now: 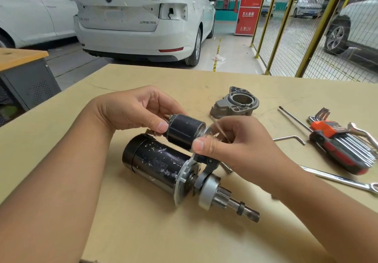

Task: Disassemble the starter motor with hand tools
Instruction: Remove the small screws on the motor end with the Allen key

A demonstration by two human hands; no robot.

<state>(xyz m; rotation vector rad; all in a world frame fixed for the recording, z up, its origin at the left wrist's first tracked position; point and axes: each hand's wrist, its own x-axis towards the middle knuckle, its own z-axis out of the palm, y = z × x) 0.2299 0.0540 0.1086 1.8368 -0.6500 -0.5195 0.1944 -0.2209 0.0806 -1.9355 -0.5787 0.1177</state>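
Left hand (131, 111) pinches terminal end of small black cylindrical solenoid (185, 132), thumb and fingers curled round it. Right hand (235, 150) grips opposite flange end, thumb pressed on rim. Directly below grip: large black steel starter body (155, 163), paint chipped, silver pinion shaft (235, 203) protruding, lying on tan table (143, 232). Beyond right hand: one grey cast-aluminium nose housing (235, 103). Right of it: one orange-holder hex-key set (343, 140), one loose hex key (290, 139), one chrome spanner (339, 179).

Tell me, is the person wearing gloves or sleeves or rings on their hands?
No. Both hands are bare: the left hand and right hand have no gloves, rings or watch. No sleeves show on either forearm in view. The thumbnails are short and plain.
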